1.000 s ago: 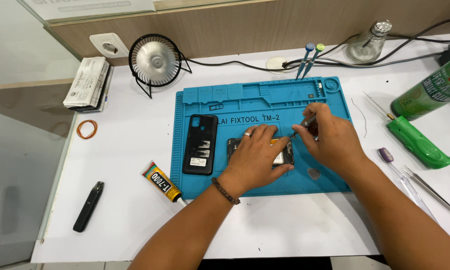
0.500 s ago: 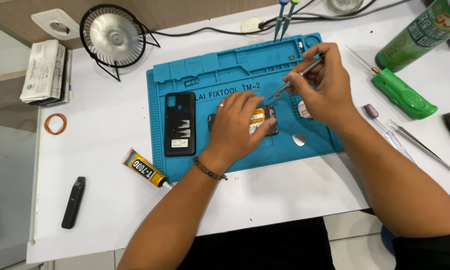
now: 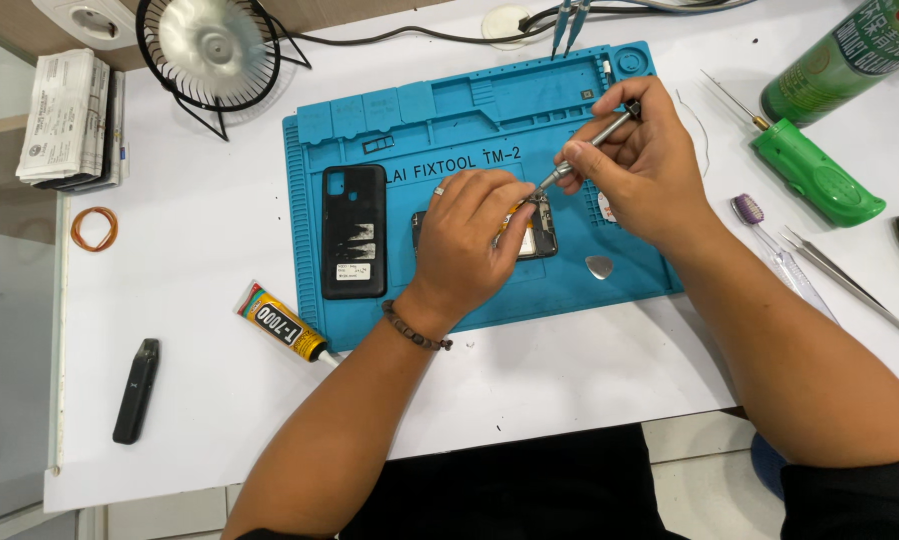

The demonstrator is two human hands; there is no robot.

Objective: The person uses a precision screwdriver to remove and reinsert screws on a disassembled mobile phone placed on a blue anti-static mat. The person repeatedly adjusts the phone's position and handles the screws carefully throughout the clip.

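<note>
Phone, opened and largely hidden under your fingers, lies near the middle of the blue repair mat, and your left hand presses flat over it with fingers curled, seemingly pinning it rather than gripping it. Your right hand is closed around a slim metal screwdriver, its tip angled down onto the phone's upper edge. On the mat's left part rests a black back cover; a grey pick sits near its lower right edge, and a glue tube lies just off its lower left corner.
</note>
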